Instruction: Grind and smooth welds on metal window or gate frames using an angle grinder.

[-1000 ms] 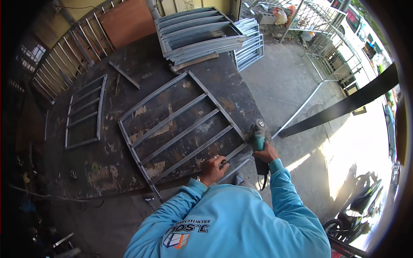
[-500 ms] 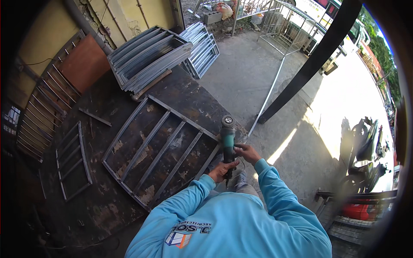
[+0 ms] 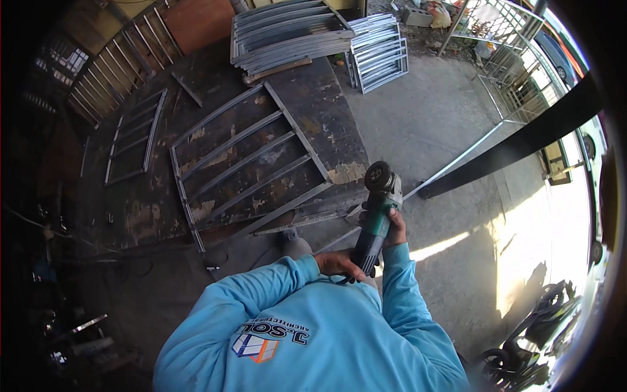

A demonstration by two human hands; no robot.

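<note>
green angle grinder (image 3: 375, 215), both hands gripping, beside metal grille (image 3: 251, 157)

A large barred metal frame (image 3: 251, 160) lies flat on the dark, rust-stained work table (image 3: 137, 215). A smaller barred frame (image 3: 134, 136) lies near the table's left edge, well apart from it. A stack of grey frames (image 3: 290, 32) sits at the far end; more frames (image 3: 380, 53) lean just beside it on the concrete floor (image 3: 450, 117).
</note>
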